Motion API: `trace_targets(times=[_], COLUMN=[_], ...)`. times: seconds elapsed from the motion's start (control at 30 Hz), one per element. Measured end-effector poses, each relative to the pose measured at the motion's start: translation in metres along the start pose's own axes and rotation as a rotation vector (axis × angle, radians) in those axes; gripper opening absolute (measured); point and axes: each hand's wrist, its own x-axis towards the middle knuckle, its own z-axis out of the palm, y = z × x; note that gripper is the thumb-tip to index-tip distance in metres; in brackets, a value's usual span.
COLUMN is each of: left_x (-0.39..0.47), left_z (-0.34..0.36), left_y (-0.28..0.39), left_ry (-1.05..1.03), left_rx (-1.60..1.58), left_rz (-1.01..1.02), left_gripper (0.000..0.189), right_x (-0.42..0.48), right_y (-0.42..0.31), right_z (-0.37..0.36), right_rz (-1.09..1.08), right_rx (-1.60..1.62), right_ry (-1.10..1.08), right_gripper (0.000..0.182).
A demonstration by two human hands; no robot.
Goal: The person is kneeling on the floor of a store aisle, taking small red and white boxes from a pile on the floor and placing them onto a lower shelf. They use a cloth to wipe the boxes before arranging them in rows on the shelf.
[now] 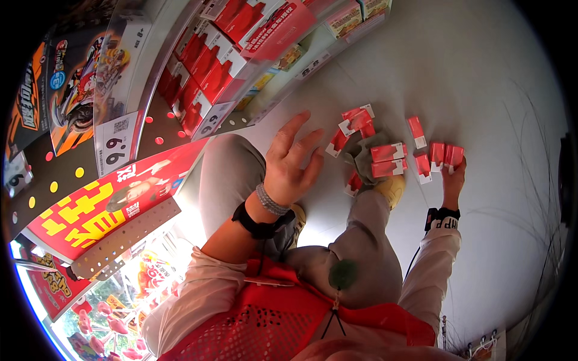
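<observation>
My left hand (293, 158) is raised in front of the shelf, fingers spread, holding nothing; a bracelet and a black strap circle the wrist. My right hand (454, 178) reaches down at the right, its fingers on a small red-and-white box (454, 155). Another red-and-white box (436, 153) stands right beside that one. Two more boxes, an upper one (416, 131) and a lower one (422, 166), lie to their left on the floor. Several similar boxes (358, 122) lie in a loose pile near my foot, and two (387, 160) rest on a crumpled grey-green cloth or bag (361, 155).
Along the upper left runs a store shelf with stacked red-and-white boxes (216, 63), clear plastic fronts and price tags (118, 144). A large red sign (122, 194) curves below it. My yellow shoe (392, 192) is close to the boxes on the grey floor (451, 76).
</observation>
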Motion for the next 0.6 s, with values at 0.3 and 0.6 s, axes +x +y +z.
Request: trace_targets(times=[0.3, 0.6], left_x=[0.004, 0.016], left_z=[0.005, 0.027], left_y=[0.011, 0.045], left_ry=[-0.037, -0.486], left_rx=[-0.027, -0.811], left_rz=[0.015, -0.691], left_gripper=[0.032, 0.068], right_x=[-0.013, -0.083], right_y=[-0.018, -0.212], right_z=[-0.007, -0.065], right_rz=[0.026, -0.163], right_rx=[0.188, 0.968], right_ry=[0.156, -0.641], right_gripper=[0.056, 0.058])
